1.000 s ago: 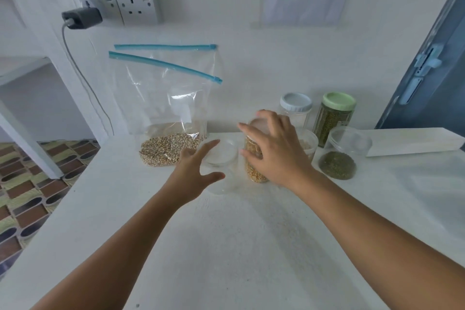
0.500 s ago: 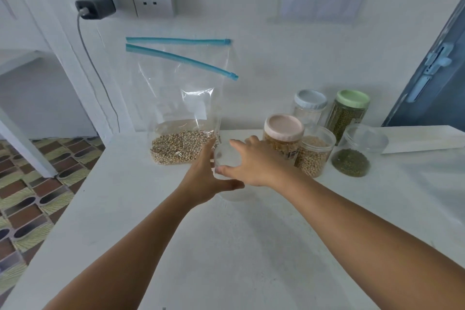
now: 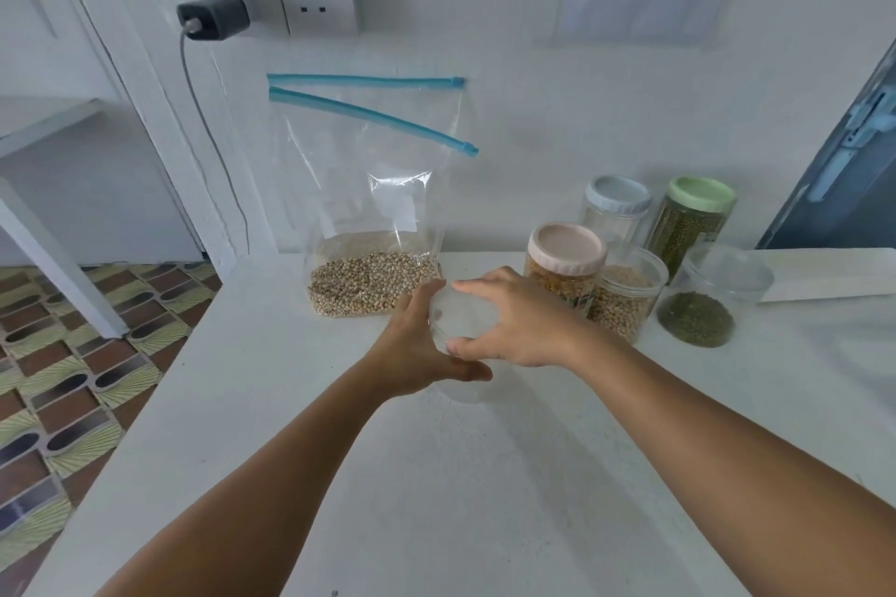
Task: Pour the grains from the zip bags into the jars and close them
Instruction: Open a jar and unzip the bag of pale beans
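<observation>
Progress: three lidded jars are seen standing at the back right of the white surface (image 3: 485, 475). A pink-lidded jar (image 3: 565, 264) holds yellow grain, a green-lidded jar (image 3: 691, 221) holds green grain, and a blue-lidded jar (image 3: 613, 208) has contents that cannot be made out. These are judged finished. An unlidded jar of pale grain (image 3: 625, 293) is judged filled but not yet closed. A low clear tub (image 3: 703, 305) with dark green contents sits just beside it.

Remaining: a zip bag (image 3: 368, 208) is propped upright against the wall, its blue zip strips parted, with a layer of pale round grain settled at the bottom. This is judged not yet poured.

Item in hand: a clear empty jar (image 3: 458, 320) with a whitish lid stands near the middle of the surface, just in front of the bag. It is wrapped at the side by the left hand (image 3: 417, 349). The right hand (image 3: 514, 325) is set over the lid, fingers (image 3: 472, 288) curled on its rim. Removal of the lid is judged the step in hand.
</observation>
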Available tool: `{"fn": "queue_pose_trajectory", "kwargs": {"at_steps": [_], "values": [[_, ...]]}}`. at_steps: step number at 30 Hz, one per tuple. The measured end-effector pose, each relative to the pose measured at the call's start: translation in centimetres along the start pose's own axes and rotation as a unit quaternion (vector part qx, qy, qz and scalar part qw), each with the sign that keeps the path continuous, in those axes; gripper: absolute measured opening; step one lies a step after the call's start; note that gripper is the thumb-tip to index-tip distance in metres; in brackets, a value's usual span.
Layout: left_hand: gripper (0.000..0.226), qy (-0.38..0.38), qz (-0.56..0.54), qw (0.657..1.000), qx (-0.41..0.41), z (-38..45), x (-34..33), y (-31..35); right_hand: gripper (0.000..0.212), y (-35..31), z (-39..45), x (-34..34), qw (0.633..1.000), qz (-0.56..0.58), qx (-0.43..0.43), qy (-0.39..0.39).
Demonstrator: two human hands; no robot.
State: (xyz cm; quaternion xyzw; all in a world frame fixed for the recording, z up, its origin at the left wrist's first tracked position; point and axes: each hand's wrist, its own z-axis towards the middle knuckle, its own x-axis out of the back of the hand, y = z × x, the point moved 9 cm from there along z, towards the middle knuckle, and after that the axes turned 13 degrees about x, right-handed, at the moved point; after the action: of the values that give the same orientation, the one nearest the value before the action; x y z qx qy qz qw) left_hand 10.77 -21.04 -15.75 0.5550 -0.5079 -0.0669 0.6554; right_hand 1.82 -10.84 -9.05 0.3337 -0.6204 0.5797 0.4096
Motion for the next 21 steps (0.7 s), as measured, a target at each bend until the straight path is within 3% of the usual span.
{"fn": "queue_pose_trajectory", "kwargs": {"at_steps": [6, 14, 21], "values": [[0.128, -0.051, -0.104, 0.993, 0.006, -0.3, -1.7, -0.3, 0.108, 0.5, -0.3, -0.1, 1.0, -0.016, -0.02, -0.002], [0.119, -0.048, -0.108, 0.993, -0.012, -0.6, -2.2, -0.2, 0.096, 0.6, 0.0, -0.2, 0.999, -0.04, 0.004, -0.029], [0.12, -0.046, -0.105, 0.993, -0.012, -1.1, -2.4, 0.0, 0.109, 0.5, -0.4, 0.0, 0.996, -0.047, 0.014, -0.073]]}}
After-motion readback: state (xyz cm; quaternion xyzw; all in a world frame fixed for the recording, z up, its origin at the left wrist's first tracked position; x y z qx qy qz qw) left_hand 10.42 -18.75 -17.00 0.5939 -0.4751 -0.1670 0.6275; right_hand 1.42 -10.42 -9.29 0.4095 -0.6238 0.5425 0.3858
